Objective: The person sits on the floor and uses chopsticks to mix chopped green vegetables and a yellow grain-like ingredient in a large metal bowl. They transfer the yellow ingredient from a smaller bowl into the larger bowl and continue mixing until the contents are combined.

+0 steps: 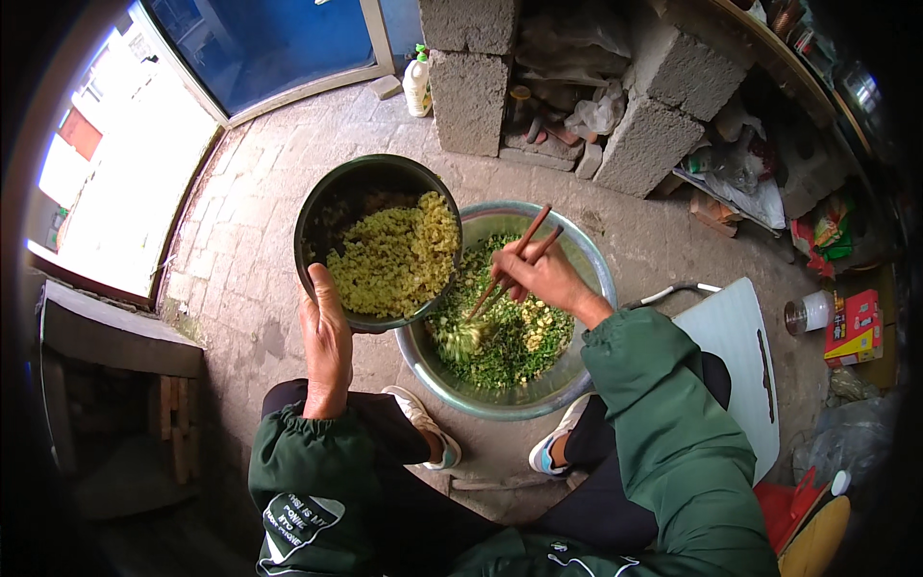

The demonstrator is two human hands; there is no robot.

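Note:
My left hand (326,339) grips the near left side of a dark round pot (306,216), which is tilted over the left rim of a wide metal basin (602,267). Crumbly yellow food, perhaps scrambled egg, (389,252) lies in the pot. A pair of wooden chopsticks (530,229) is in my right hand (541,274), above the basin, their tips in the food. The basin holds chopped greens (505,360) with yellow bits among them. Near the chopstick tips some pale food (461,339) is blurred by motion.
The basin stands on the paved floor (245,288) between my shoes (414,415). A white board (735,360) leans at right, by a jar (807,312) and a red box (858,328). Concrete blocks (469,101), a pump bottle (417,83) and a blue door (274,50) are farther off.

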